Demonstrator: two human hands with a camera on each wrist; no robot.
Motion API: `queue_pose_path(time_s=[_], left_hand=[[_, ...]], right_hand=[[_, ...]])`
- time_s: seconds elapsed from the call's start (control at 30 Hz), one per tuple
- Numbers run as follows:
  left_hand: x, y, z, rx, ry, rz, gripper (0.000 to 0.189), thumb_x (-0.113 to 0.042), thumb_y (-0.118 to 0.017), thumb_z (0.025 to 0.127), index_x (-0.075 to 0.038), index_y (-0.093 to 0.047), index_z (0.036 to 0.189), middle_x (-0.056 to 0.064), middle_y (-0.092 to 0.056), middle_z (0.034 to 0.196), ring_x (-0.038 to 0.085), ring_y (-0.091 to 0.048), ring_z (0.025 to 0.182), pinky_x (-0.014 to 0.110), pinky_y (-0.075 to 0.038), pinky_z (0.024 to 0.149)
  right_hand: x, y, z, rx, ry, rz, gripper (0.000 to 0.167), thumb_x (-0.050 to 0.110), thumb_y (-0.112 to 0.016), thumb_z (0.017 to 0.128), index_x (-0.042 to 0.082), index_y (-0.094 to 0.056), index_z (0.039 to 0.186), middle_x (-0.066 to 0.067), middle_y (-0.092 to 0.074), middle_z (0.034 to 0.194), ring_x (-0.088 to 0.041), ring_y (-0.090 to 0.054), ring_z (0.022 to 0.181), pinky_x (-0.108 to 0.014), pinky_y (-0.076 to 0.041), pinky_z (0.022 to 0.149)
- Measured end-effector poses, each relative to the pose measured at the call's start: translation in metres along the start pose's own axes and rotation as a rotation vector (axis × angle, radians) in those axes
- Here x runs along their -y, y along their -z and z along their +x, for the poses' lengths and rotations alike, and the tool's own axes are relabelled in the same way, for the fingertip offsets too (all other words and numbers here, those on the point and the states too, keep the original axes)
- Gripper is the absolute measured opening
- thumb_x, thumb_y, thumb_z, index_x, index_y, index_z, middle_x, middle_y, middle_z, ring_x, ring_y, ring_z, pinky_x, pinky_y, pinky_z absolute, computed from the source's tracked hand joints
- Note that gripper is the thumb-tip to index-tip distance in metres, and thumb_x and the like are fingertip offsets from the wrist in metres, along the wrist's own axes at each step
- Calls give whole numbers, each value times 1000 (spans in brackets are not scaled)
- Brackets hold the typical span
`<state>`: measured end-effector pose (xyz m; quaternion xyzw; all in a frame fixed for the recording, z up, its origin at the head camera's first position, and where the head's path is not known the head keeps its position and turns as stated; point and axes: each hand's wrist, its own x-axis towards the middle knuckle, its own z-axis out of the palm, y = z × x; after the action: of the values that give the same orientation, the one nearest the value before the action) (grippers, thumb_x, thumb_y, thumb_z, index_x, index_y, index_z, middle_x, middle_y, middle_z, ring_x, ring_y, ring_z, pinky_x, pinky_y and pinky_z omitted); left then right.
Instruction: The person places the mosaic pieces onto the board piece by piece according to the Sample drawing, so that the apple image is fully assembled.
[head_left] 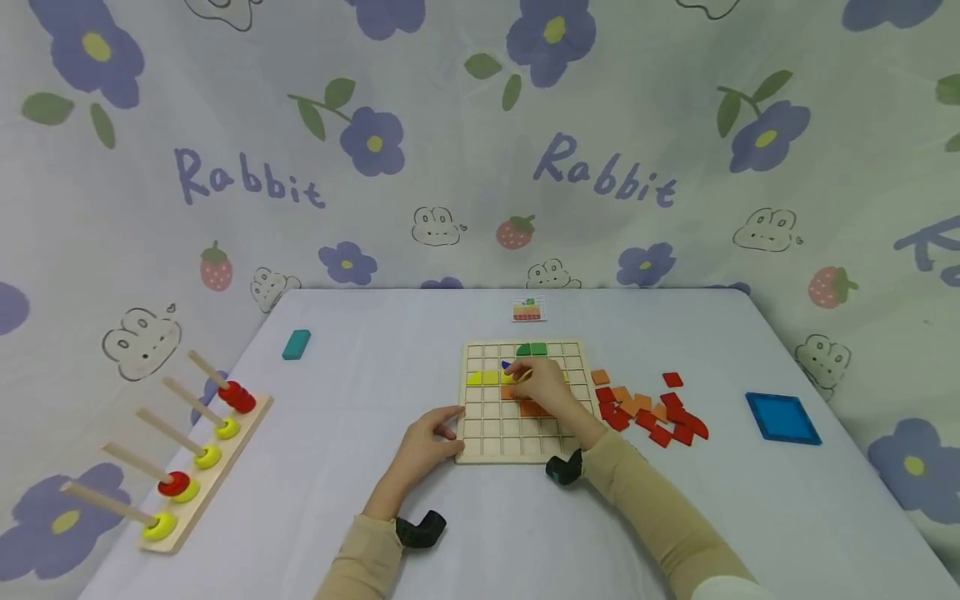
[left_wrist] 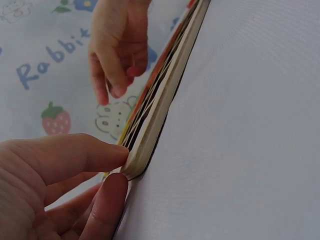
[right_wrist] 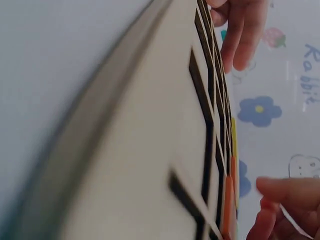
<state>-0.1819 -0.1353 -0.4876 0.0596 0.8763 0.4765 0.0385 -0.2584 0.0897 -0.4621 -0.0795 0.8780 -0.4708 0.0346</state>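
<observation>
My left hand pinches the near left corner of a wooden grid board; in the left wrist view, forefinger and thumb meet at that corner. Above the middle of the grid hovers my right hand, fingers loosely bent, and no tile shows between them in the right wrist view. Orange tiles lie under and beside its fingertips. Yellow tiles form a row partly hidden by this hand. Green tiles sit in the far row, and a bit of blue tile shows at the fingertips.
Loose red and orange tiles lie right of the board. Behind it is a small pattern card. A blue tray lies at far right, a teal block at back left, and a peg stand with rings along the left.
</observation>
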Motion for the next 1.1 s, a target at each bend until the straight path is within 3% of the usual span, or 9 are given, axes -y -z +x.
queue_pose_path(time_s=[0.1,0.3,0.4,0.63,0.73,0.9,1.0,1.1], left_hand=[[0,0,0,-3,1,3,54,-4,-71,71,-10,-59,123,2,-58,81,13,-50,72,26,-42,60],[1,-1,1,-3,-6,24,54,-4,-71,71,-10,-59,123,2,-58,81,13,-50,72,27,-42,61],[3,-1,1,-2,-7,28,54,-5,-71,71,-10,-59,124,2,-58,80,14,-50,72,27,-41,61],[5,-2,1,1,-10,27,54,-4,-71,71,-10,-59,123,2,-58,81,14,-50,72,26,-41,61],[5,0,1,4,-9,30,54,-5,-71,71,-10,-59,123,2,-58,81,14,-49,72,27,-41,61],[7,-1,0,5,8,24,54,-6,-71,71,-10,-59,124,3,-58,81,14,-49,72,27,-41,61],[6,-2,-1,4,19,17,54,-6,-71,71,-11,-59,124,2,-58,82,14,-49,73,25,-41,60],[5,-2,0,0,1,27,54,-6,-71,72,-11,-58,124,3,-58,83,14,-50,73,25,-42,60]], right_hand=[[-3,13,-1,-21,-28,107,23,7,-72,77,6,-69,100,-7,-62,91,-19,-57,77,-29,-49,60],[-18,61,-7,-84,-43,147,29,6,-68,81,1,-65,109,-16,-62,102,-25,-58,87,-34,-50,69],[-32,84,-12,-96,-98,190,34,8,-65,83,0,-61,116,-17,-60,108,-26,-56,92,-38,-49,75],[-66,119,-17,-103,-188,340,43,12,-61,87,0,-52,127,-16,-54,123,-16,-53,100,-37,-39,92],[-75,124,-17,-113,-207,330,44,12,-61,87,1,-51,128,-15,-55,124,-13,-53,98,-34,-40,89],[-86,120,-15,-71,-278,275,43,14,-63,86,4,-54,127,-16,-52,127,-24,-49,107,-33,-40,82],[-89,116,-14,9,-305,160,45,17,-66,84,6,-55,126,-18,-49,129,-30,-44,112,-38,-40,86],[-88,114,-12,54,-277,21,42,19,-67,82,6,-59,121,-20,-48,126,-33,-42,112,-45,-39,92]])
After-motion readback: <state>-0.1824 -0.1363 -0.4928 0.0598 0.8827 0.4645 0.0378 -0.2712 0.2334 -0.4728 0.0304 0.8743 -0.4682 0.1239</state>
